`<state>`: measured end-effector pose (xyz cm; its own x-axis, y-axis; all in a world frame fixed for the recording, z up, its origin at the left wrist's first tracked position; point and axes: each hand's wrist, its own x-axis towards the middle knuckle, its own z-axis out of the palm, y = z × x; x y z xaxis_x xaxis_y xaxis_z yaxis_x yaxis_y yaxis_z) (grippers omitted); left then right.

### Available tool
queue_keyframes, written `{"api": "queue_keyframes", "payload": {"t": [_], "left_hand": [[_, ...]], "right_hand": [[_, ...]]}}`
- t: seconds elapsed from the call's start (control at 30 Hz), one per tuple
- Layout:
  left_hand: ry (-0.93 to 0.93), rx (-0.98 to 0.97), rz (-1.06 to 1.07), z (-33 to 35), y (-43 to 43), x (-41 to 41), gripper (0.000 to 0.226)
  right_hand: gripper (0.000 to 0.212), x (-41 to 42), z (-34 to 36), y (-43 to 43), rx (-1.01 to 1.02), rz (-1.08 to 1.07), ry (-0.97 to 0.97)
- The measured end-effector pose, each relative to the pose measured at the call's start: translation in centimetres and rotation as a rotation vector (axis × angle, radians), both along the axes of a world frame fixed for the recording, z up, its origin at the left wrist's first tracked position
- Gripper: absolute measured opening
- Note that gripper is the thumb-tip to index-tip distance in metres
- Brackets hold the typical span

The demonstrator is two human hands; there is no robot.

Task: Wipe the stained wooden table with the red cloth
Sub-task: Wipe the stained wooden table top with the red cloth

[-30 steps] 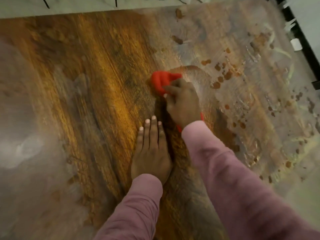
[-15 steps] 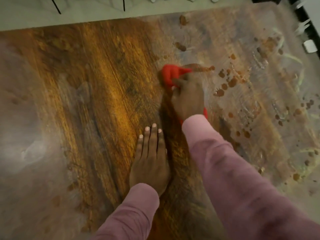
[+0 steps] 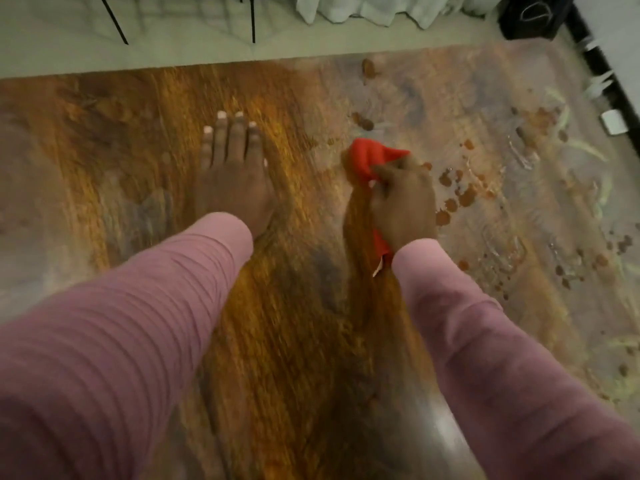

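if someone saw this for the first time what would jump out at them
The red cloth stands out most, bunched under the right hand at the middle of the wooden table. Just right of it lies a cluster of brown stains, with more spots and pale smears spreading toward the table's right edge. The left hand lies flat, fingers together, on the glossier orange-brown wood to the left.

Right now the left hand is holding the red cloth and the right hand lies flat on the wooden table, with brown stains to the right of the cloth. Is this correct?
Not quite: the hands are swapped. In the head view the right hand grips the red cloth, and the left hand lies flat on the wooden table. The brown stains are indeed to the right of the cloth.
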<state>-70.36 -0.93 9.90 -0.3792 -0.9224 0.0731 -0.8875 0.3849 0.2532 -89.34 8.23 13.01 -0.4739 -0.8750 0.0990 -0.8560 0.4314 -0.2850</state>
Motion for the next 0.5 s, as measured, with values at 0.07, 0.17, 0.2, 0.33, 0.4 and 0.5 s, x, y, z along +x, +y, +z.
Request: {"api": "queue_keyframes", "payload": {"t": [0.07,0.17,0.2,0.33,0.4,0.5], "left_hand": [[-0.009,0.022,-0.001,-0.4,-0.8,0.1,0.051],[0.0,0.039,-0.006,-0.5,-0.8,-0.2,0.051],[0.0,0.031,-0.01,-0.6,-0.7,-0.2,0.051],[-0.01,0.03,-0.009,-0.6,-0.6,0.0,0.053],[-0.009,0.025,-0.006,-0.8,-0.6,0.0,0.053],[0.001,0.026,-0.012,-0.8,-0.6,0.1,0.053]], "right_hand": [[0.028,-1.4,0.2,-2.4,-0.02,-0.217,-0.033],[0.027,0.6,0.1,-4.8,-0.052,-0.245,-0.038],[0.028,1.9,-0.1,-5.1,-0.048,-0.166,-0.033],[0.026,4.6,-0.4,-3.5,-0.05,0.298,-0.048],[0.028,2.4,0.0,-3.6,-0.008,0.399,0.003],[0.031,-2.2,0.0,-5.6,0.011,0.086,0.042]]}}
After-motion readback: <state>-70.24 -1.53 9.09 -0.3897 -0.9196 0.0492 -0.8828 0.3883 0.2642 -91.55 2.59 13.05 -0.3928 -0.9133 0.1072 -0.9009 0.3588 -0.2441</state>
